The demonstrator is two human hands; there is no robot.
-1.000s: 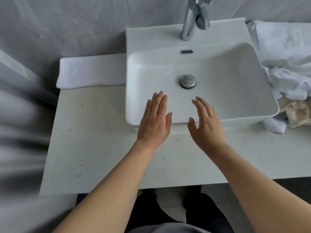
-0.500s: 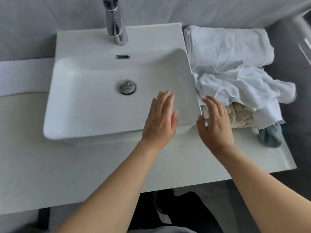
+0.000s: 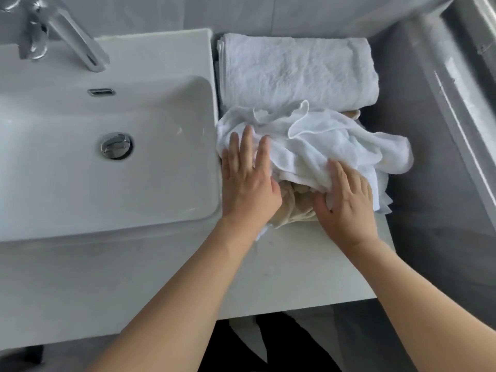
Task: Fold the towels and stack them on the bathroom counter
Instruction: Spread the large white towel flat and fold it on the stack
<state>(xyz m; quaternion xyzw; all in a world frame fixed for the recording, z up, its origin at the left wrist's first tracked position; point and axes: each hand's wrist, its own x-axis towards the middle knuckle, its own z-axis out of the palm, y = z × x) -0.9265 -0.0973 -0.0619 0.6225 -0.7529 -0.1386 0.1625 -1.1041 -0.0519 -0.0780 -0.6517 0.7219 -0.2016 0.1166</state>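
The tap is cut off at the top corner, and the sink runs off the side, so only part of each shows. A tan cloth is mostly hidden under the white pile; only a bit peeks out between the two hands, and a small tan edge shows at the far side of the pile. I cannot tell if that is one cloth or two. The fingertips of the right hand are hard to see where they sink into the cloth.

I count two hands, one sink, one tap and one drain. There is one folded towel, lying flat beyond the hands, by the wall. There is one crumpled white towel just past the fingers, touching the folded one.

The left hand lies flat with straight, slightly spread fingers on the near left edge of the crumpled towel, right beside the sink. The right hand rests on the towel's near edge, and its thumb curls under the white cloth, pinching it.

The counter shows bare below both wrists.
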